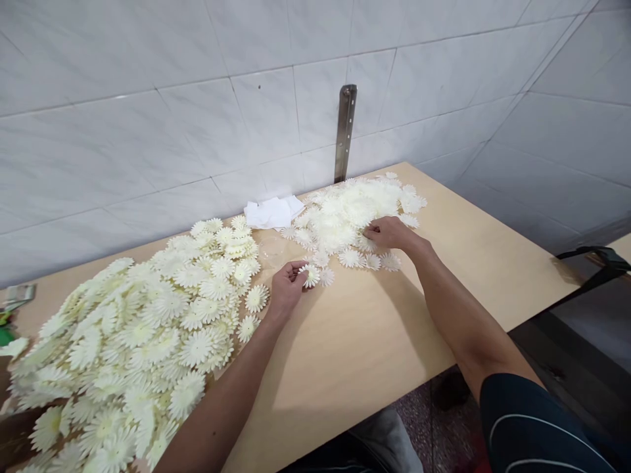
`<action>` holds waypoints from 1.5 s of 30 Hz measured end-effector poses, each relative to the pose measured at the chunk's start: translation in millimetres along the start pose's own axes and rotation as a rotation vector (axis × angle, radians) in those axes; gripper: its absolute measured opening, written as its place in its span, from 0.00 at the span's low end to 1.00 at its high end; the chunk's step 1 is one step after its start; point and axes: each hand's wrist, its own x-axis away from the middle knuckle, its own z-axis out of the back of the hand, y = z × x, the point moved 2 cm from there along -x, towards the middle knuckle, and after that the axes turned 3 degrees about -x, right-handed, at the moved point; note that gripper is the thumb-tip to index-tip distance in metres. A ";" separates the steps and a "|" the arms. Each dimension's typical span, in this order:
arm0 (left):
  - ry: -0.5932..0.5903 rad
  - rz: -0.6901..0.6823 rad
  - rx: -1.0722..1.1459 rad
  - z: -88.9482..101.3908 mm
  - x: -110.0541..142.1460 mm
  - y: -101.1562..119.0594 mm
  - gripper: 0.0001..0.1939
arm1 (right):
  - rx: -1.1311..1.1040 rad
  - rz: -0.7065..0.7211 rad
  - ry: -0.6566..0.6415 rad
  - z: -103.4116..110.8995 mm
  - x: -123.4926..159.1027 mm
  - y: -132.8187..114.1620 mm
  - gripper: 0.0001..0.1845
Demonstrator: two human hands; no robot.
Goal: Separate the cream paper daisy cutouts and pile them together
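Pinched between the thumb and fingers of my left hand (286,288) is a pale cream artificial flower head (310,276) with narrow petals. Another whiter flower head (326,276) lies just beside it on the table. My right hand (387,233) reaches to the near right side of a heap of white flower heads (345,210). Its fingers are curled together among the petals, and what they grip is hidden. A larger heap of cream-yellow flower heads (162,328) spreads over the table left of my left arm.
The light wooden table (335,368) stands against a tiled wall (187,131). White paper (273,212) lies at the back between the heaps. A metal bracket (346,131) is fixed to the wall. A black strap (596,259) is beyond the table's right edge.
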 end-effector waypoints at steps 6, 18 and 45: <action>0.000 0.008 0.010 -15.4 -6.9 3.6 0.22 | 0.135 -0.058 0.014 8.6 -15.9 -9.7 0.10; 0.091 -0.086 -0.012 -30.8 -10.7 7.4 0.25 | 0.106 -0.074 0.068 37.3 61.8 -38.7 0.16; 0.099 -0.198 0.022 -28.2 -8.7 -4.8 0.22 | -0.613 -0.014 -0.064 -59.8 61.1 -113.8 0.34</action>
